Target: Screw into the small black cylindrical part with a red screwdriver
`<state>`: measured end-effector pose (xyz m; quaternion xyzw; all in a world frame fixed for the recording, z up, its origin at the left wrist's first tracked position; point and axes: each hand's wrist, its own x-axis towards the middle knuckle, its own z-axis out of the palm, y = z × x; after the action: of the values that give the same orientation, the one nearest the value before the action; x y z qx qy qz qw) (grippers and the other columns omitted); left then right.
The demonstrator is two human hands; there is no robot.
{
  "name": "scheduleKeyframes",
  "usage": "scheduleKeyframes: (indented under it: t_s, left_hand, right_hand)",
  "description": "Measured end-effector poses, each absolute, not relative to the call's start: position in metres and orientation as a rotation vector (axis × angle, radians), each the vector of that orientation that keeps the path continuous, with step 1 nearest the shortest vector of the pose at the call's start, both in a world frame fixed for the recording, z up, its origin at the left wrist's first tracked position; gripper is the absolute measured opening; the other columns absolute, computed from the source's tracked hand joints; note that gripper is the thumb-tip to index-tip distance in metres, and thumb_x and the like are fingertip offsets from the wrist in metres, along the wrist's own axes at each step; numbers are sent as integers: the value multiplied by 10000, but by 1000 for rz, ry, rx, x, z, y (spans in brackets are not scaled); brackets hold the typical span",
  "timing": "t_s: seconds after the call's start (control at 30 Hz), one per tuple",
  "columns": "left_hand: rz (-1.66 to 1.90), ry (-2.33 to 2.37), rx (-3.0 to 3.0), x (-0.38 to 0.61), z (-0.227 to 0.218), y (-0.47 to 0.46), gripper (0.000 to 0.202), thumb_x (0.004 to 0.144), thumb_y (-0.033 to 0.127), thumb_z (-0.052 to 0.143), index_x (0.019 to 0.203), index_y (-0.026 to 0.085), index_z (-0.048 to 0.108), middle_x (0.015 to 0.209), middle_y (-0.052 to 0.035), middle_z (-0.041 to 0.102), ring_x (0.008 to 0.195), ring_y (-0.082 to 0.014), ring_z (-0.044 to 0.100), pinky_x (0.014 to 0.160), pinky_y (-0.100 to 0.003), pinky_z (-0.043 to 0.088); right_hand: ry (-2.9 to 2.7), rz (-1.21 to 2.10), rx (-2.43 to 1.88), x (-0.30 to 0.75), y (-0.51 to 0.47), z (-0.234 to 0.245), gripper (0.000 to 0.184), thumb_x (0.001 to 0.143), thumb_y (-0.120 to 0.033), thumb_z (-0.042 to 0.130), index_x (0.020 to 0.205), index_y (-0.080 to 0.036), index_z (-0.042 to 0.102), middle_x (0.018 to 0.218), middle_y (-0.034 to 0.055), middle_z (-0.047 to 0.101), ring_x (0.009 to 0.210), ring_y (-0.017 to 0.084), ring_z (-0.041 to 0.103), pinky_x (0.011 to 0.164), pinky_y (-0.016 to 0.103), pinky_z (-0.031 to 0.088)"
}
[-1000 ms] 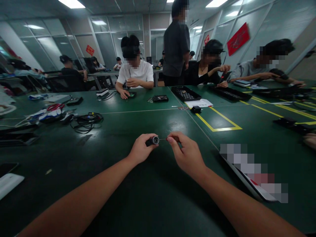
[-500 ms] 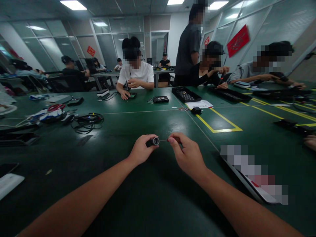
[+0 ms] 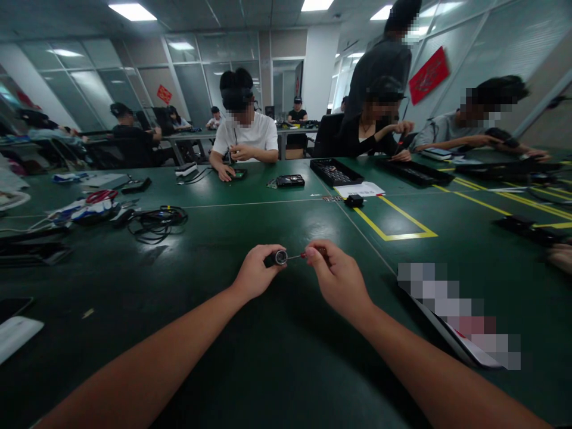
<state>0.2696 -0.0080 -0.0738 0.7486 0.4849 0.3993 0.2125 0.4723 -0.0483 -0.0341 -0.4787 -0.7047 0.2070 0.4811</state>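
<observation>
My left hand (image 3: 257, 271) is closed around a dark cylindrical part (image 3: 280, 257) with a round, silvery-rimmed end facing me; the rest of it is hidden by my fingers. In my right hand (image 3: 337, 271) is a screwdriver (image 3: 304, 255) with a reddish-brown handle, pinched between thumb and fingers. Its thin metal shaft points left and its tip meets the side of the cylinder's rim. Whether the tip sits in a screw is too small to tell. Both hands are above the green table (image 3: 277, 339).
Black cables (image 3: 159, 223) lie coiled at left, beside a heap of bags and wires (image 3: 96, 205). A black tray (image 3: 336, 173) and a small black block (image 3: 354, 201) stand farther back. A blurred-out flat item (image 3: 456, 319) lies at right. Several people sit across the table.
The screwdriver's shaft has tilted slightly, its tip a little lower against the cylinder. My hands stay nearly in place. A standing person behind the table has moved to the right.
</observation>
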Motion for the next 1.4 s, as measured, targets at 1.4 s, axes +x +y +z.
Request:
scheduleKeyframes:
  t_s: [1.4]
  left_hand:
    - [1149, 1350, 2107, 268, -76, -6, 314, 819, 142, 762, 1115, 243, 731, 1128, -55, 748, 1088, -255, 666, 1005, -465, 497]
  right_hand:
    - [-1751, 318, -1223, 470, -50, -30, 198, 1009, -328, 500, 945, -215, 649, 798, 32, 706, 681, 184, 649, 627, 288, 438]
